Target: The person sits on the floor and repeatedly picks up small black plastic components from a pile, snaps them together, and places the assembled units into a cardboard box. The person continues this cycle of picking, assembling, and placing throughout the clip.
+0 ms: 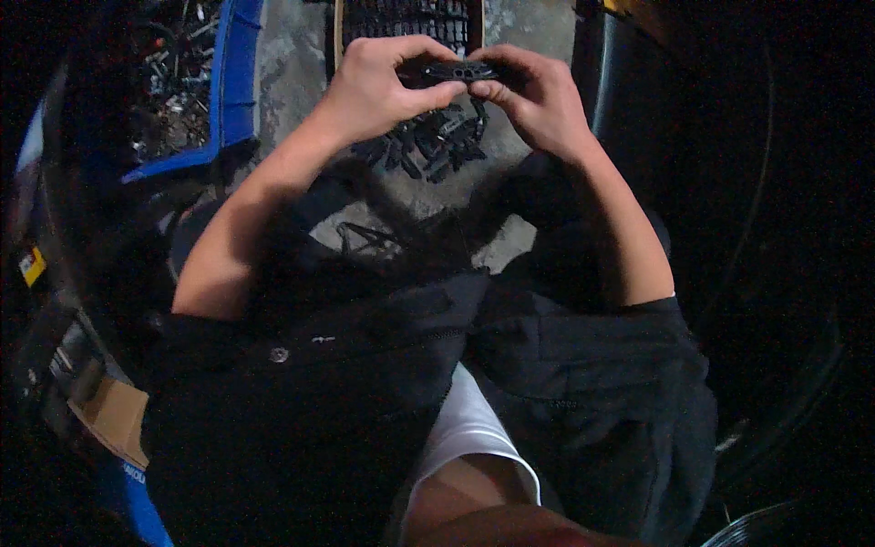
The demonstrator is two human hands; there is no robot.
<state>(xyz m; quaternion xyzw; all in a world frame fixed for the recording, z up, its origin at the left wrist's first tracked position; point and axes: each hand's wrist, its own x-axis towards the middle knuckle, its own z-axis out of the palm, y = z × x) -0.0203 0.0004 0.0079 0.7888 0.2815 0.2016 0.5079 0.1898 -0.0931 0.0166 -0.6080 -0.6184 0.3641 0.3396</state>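
Between both hands I hold a small, dark, oblong part point(463, 71) with several holes along its side; its exact kind is unclear. My left hand point(387, 82) pinches its left end, thumb below and fingers above. On the other end, my right hand point(540, 89) closes in the same way. Below the hands, a loose pile of black parts point(436, 146) lies on the grey floor. Just beyond my fingers stands a box point(339, 32) with rows of similar black pieces inside, its near side partly hidden by my hands.
A blue bin point(235, 87) full of mixed small metal and dark parts stands at the left. Thin black pieces point(369, 239) lie on the concrete floor nearer to me. An open cardboard box point(118, 417) is at the lower left. The right side is mostly too dark to make out.
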